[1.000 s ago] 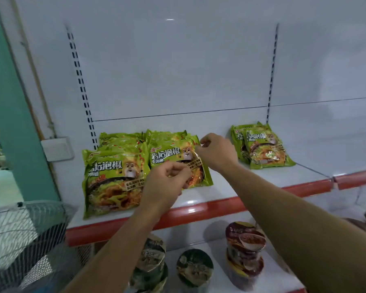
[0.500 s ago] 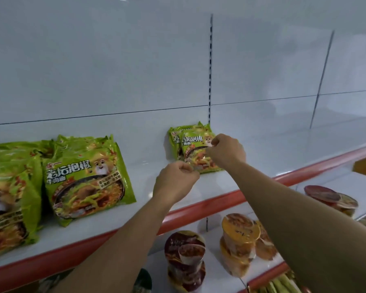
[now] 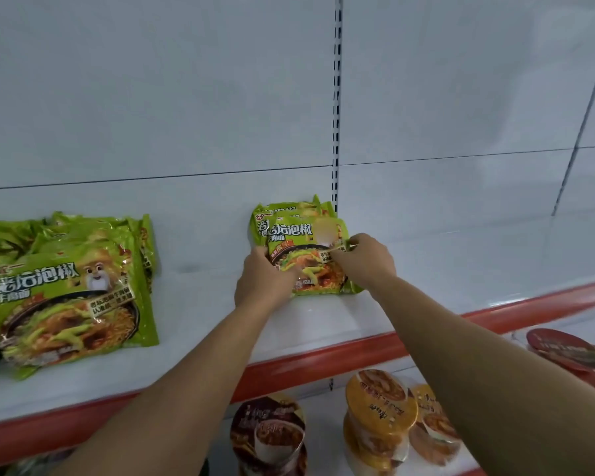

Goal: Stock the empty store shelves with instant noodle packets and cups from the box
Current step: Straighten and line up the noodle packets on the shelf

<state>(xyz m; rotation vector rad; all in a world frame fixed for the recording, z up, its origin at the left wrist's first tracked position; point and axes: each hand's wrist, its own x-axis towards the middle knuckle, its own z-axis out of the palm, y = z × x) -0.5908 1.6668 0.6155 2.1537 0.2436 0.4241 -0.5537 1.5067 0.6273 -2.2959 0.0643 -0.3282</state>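
Our left grip point(image 3: 265, 285) is closed round the lower left corner of the top green noodle packet point(image 3: 306, 266), and our right grip point(image 3: 370, 261) pinches its right edge. We hold it from both sides, and we judge that this lets us square it on the green packets beneath point(image 3: 289, 210). That small pile sits at the back of the upper shelf point(image 3: 323, 321), against the white back panel and just left of the slotted upright point(image 3: 337, 97).

At the far left a bigger stack of the same green packets point(image 3: 69, 293) lies on this shelf, well apart from our pile, with bare shelf between them for more stock. On the lower shelf point(image 3: 327, 438) stand a brown noodle cup point(image 3: 268, 431), then orange noodle cups point(image 3: 380, 403), then red-lidded cups point(image 3: 564, 348) at the right. Our forearms pass above them without touching. Nothing blocks the packet. The box is out of view.
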